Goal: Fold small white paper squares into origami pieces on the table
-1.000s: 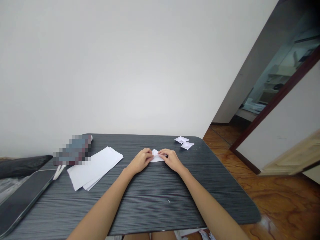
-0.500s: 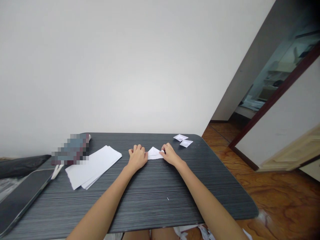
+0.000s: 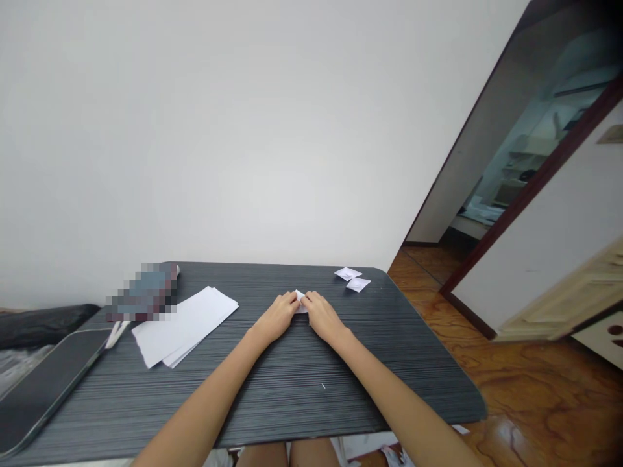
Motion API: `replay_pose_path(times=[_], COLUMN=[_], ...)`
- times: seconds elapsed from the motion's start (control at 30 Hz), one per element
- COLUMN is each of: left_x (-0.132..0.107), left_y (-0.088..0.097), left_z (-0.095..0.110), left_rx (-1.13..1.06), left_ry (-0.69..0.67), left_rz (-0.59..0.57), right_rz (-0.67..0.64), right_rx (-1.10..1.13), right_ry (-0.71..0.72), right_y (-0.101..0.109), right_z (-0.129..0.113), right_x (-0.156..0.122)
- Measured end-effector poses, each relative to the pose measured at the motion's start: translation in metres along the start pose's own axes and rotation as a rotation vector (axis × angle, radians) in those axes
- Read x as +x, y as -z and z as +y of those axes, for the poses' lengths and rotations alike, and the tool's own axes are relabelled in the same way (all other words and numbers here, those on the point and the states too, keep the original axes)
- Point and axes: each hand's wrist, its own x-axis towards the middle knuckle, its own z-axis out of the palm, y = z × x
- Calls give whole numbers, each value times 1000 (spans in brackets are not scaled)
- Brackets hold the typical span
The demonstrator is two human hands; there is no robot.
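Observation:
A small folded piece of white paper (image 3: 300,301) lies on the dark striped table (image 3: 292,383), mostly covered by my hands. My left hand (image 3: 277,318) pinches its left side with curled fingers. My right hand (image 3: 318,314) presses on its right side, fingers bent over it. The two hands almost touch each other above the paper, and only a small white tip shows between them.
A stack of white sheets (image 3: 182,324) lies to the left. Two small folded paper pieces (image 3: 353,279) sit at the far right corner. A dark phone (image 3: 43,383) rests at the left edge, beside a blurred object (image 3: 143,292). Wooden floor (image 3: 535,389) is on the right.
My hands have come together over the folded paper, which showed as a wider triangle between them half a second ago. Now it is nearly hidden.

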Motion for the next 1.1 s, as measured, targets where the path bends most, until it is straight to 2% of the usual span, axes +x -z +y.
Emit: replay_pose_path(times=[0.17, 0.3, 0.47, 0.57, 0.67, 0.8, 0.87, 0.93, 1.03, 1.1], left_x=[-4, -8, -9, -10, -12, -12, -12, -13, -14, -16], left_y=[-4, -1, -2, -6, -10, -11, -7, -1, 9, 15], left_z=[12, 9, -13, -19, -20, -21, -21, -20, -17, -17], left_rx=[200, 210, 32, -48, 2, -38, -101, -142, -120, -108], left_ry=[161, 263, 307, 317, 373, 367, 365, 346, 282, 225], left_rz=[37, 61, 130, 175, 201, 165, 164, 192, 283, 292], right_rz=[-40, -12, 55, 84, 43, -29, -46, -24, 123, 163], right_rx=[-89, -58, 0, 118, 257, 386, 446, 484, 403, 352], right_ry=[-87, -208, -384, -413, -402, -492, -442, -308, -173, -94], right_y=[8, 16, 9, -3, -14, -17, -13, -5, 9, 16], right_z=[-3, 8, 14, 7, 0, -1, 0, 1, 3, 5], right_x=[-18, -26, -8, 5, 13, 16, 16, 15, 11, 8])
